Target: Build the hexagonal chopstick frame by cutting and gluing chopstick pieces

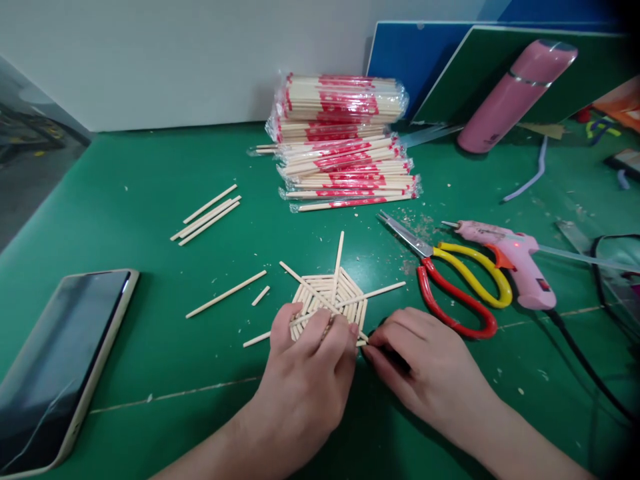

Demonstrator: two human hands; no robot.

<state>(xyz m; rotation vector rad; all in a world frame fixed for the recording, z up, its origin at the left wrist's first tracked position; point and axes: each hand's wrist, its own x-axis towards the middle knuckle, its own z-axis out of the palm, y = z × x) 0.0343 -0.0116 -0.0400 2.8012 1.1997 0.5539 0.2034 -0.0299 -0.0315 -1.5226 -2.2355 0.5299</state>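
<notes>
A green table [135, 193] by a white wall [175, 60].
The table is wide, with a soft shine near its middle, and a thin pale line [200, 391] shows on its left and right parts. The wall stands up at the back of the table. At the back on the right stand a blue board [413, 57] and a dark green board [457, 90], the green one in front. Both have pale edges. Past the table on the left is a gray floor [23, 180], with dark shapes [35, 130] too blurry to name.
</notes>
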